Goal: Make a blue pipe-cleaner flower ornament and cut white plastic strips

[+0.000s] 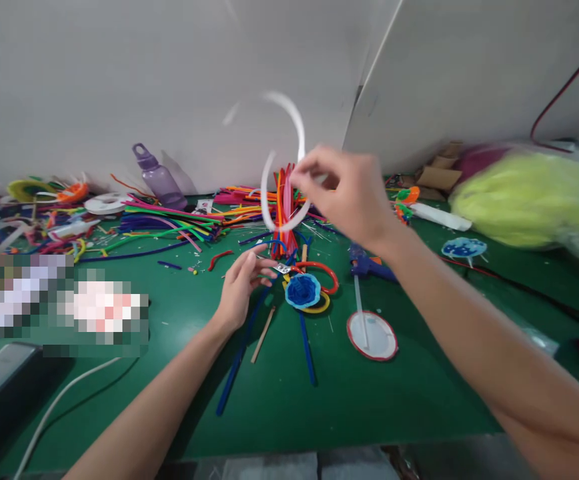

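Note:
Raised over the table, my right hand (347,190) pinches a white, curled strip (300,123), which looks like a pipe cleaner and is blurred by motion. My left hand (244,280) is low, its fingers apart and loosely bent. Its fingertips are beside the blades of a pair of scissors (330,270) with red and yellow handles; I cannot tell whether they touch. A round coil of blue pipe cleaner with a light-blue rim (303,291) covers part of the scissors. Blue pipe cleaners (242,360) and a thin wooden stick (263,335) lie close by.
Behind my hands lie bundled colored pipe cleaners (169,220) and a purple bottle (162,177). To the right are a white disc with red rim (379,343), a blue glue gun (369,265), a blue-white piece (463,249) and a yellow-green bag (524,197). A cable (64,393) crosses the left.

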Demonstrator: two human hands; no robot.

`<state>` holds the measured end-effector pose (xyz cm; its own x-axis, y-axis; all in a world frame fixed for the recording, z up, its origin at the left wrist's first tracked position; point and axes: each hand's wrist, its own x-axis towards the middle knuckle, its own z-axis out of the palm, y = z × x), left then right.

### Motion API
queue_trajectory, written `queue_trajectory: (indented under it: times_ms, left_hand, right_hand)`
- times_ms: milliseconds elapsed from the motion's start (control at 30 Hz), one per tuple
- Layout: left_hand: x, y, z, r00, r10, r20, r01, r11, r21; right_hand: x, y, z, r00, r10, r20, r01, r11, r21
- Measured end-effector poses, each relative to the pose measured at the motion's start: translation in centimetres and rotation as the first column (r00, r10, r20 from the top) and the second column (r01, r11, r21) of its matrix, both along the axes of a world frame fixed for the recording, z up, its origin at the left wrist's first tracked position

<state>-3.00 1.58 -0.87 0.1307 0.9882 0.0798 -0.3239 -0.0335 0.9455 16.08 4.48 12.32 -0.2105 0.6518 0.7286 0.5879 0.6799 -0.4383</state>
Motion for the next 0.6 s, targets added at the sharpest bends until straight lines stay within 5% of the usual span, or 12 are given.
queue_trajectory:
  times_ms: [133, 233, 367, 600]
  left_hand:
    - [0.1, -0.1, 0.4, 0.994, -0.061, 0.093, 0.071, 0.991, -0.112]
    - [-0.1, 0.1, 0.6, 0.991, -0.015, 0.134, 0.035, 0.988, -0.149]
    - [-0.5, 0.4, 0.9, 0.971, 0.078, 0.225, -0.028, 0.975, -0.22]
    - [-0.6, 0.4, 1.2, 0.941, 0.042, 0.336, 0.038, 0.973, -0.227]
  right_hand:
    - [-1.0, -3.0, -4.6, 0.978, 0.074, 0.197, -0.038, 0.983, -0.182]
    - [-1.0, -4.5, -6.6, 0.952, 0.037, 0.303, 0.049, 0.962, -0.269]
    - [-0.3, -6.1, -7.7, 0.959, -0.043, 0.281, 0.13, 0.946, -0.296]
    - [2.3, -5.4, -8.9, 0.956, -0.276, 0.102, 0.293, 0.921, -0.256]
